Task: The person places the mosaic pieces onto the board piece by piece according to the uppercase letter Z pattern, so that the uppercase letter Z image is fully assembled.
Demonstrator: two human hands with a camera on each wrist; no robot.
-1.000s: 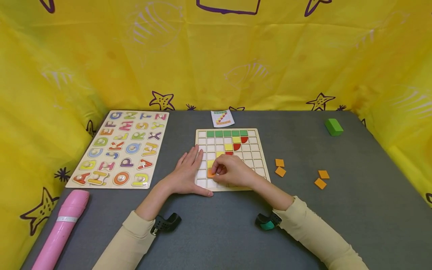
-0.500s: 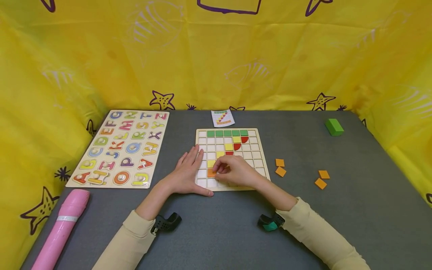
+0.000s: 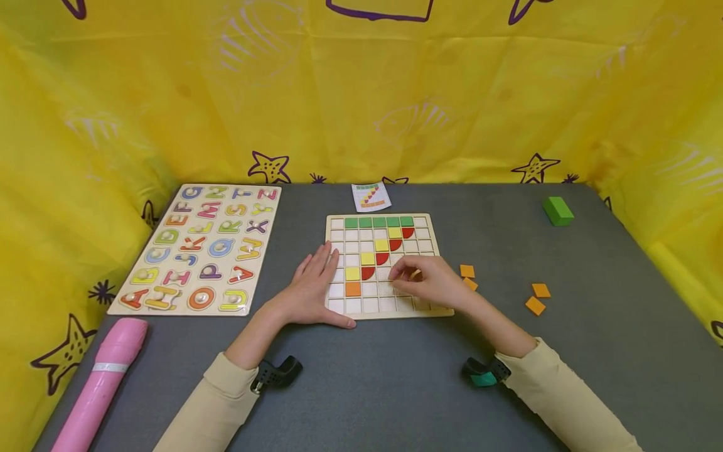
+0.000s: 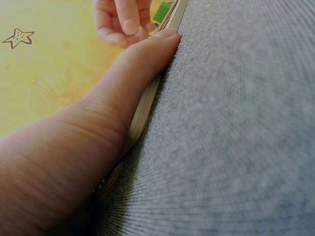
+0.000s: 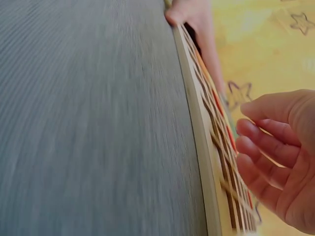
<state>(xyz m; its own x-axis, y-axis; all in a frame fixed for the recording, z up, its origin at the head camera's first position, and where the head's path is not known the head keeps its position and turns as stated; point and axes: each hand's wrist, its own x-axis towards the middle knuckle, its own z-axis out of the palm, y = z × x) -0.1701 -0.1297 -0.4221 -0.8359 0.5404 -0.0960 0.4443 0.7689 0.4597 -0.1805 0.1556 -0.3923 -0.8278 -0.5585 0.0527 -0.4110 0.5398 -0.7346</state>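
A wooden grid board (image 3: 390, 316) lies in front of me. My left hand (image 3: 307, 289) rests spread on its left edge; in the left wrist view its thumb (image 4: 152, 49) lies along the board's side. Over the right half of the grid hovers my right hand (image 3: 432, 279), fingers loosely bent. The right wrist view shows its thumb and fingers apart with nothing between them. Set in the board are a row of green tiles (image 3: 379, 222), a diagonal of yellow squares (image 3: 368, 258) and red quarter-rounds (image 3: 381, 258), and one orange square (image 3: 353, 289) below them.
Loose orange squares (image 3: 467, 270) lie right of the board, with two more orange squares (image 3: 540, 290) farther out. Behind it is a pattern card (image 3: 371, 197). A green block (image 3: 558, 211) stands far right; an alphabet puzzle (image 3: 226, 273) and a pink tube (image 3: 107, 370) lie left.
My right hand has moved right, away from the orange square in the lower left of the grid, uncovering it and the red quarter-rounds. The left hand has stayed in place.
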